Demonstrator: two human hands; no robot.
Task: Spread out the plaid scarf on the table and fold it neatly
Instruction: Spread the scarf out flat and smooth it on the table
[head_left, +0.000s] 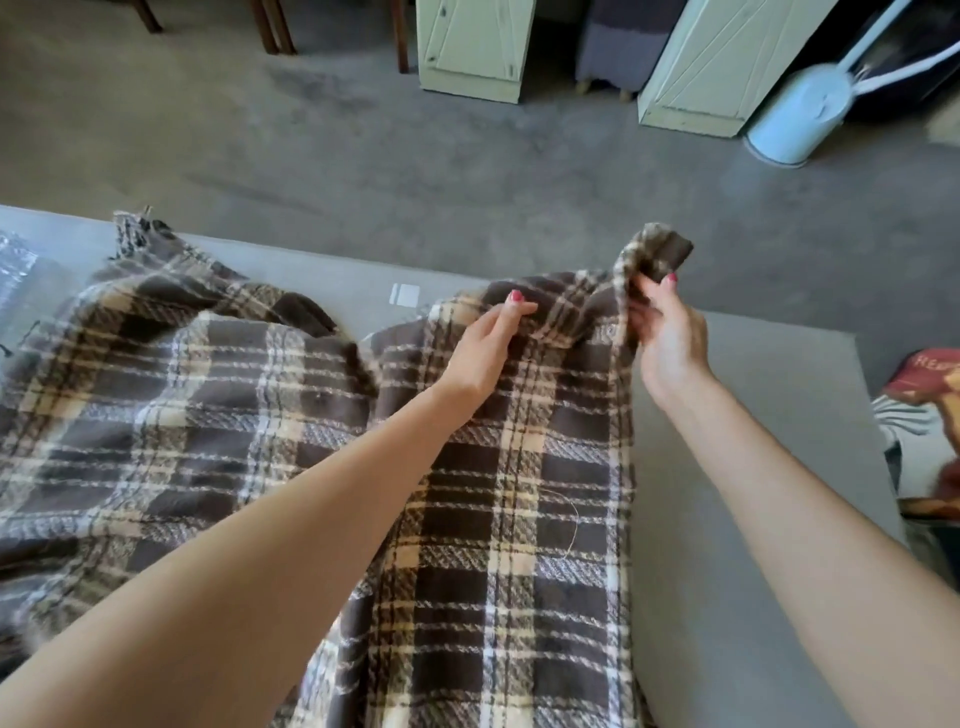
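Grey counter (727, 467) carried the rumpled plaid scarf (208, 415); both hands, left hand (480, 345) and right hand (670, 338), pinched its far edge, which probably needed pulling taut and outward before laying flat.

Both my bare arms reach out in front of me. My left hand (485, 345) is in the middle, with its fingers curled and the thumb up, pinching a fold of the brown and cream plaid wool scarf (519, 493). My right hand (670, 338) is a little farther right and a bit higher. Its fingers (647, 291) are closed around the scarf's far corner, lifting it up. My nails are painted pink. The two hands are near each other but not touching.
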